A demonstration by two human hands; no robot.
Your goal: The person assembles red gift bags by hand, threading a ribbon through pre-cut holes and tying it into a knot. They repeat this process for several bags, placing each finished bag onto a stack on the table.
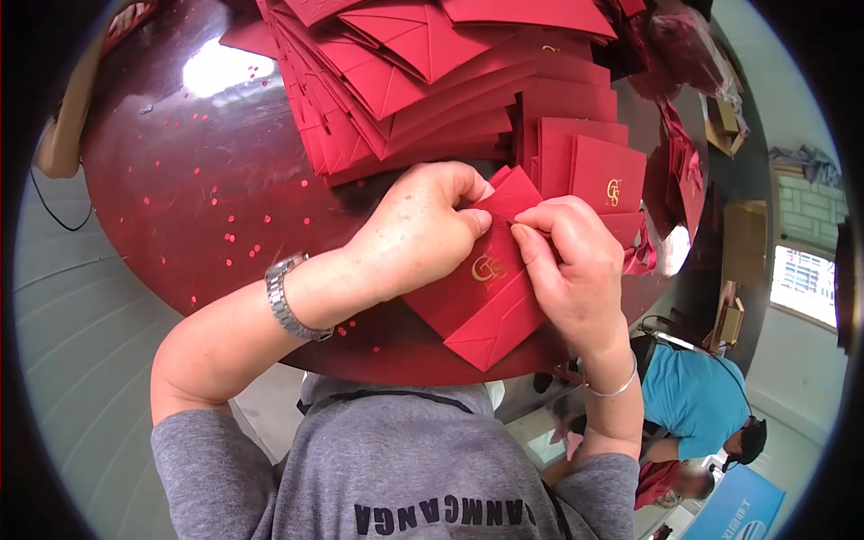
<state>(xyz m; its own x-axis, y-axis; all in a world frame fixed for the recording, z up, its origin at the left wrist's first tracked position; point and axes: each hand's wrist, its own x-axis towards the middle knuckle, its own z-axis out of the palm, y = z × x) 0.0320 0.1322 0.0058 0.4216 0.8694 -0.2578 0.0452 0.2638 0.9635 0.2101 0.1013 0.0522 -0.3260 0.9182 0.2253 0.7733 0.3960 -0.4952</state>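
Note:
A flat red paper bag (463, 301) with a gold monogram lies at a slant in front of me, near the edge of the round table. My left hand (423, 225) is closed, its thumb and forefinger pinching the bag close to its upper edge. On the other side, my right hand (576, 265) is closed in a pinch just over the bag. A tiny dark spot shows at its fingertips, too small to name. Just beyond my hands stand more red bags (609, 175), one with the same gold monogram.
A large pile of folded red bags (405, 81) covers the far middle of the dark red table (153, 216). Small red paper dots are scattered on the left. Bags with ribbons (681, 162) lie at the right. A person in a teal shirt (693, 391) is behind at the lower right.

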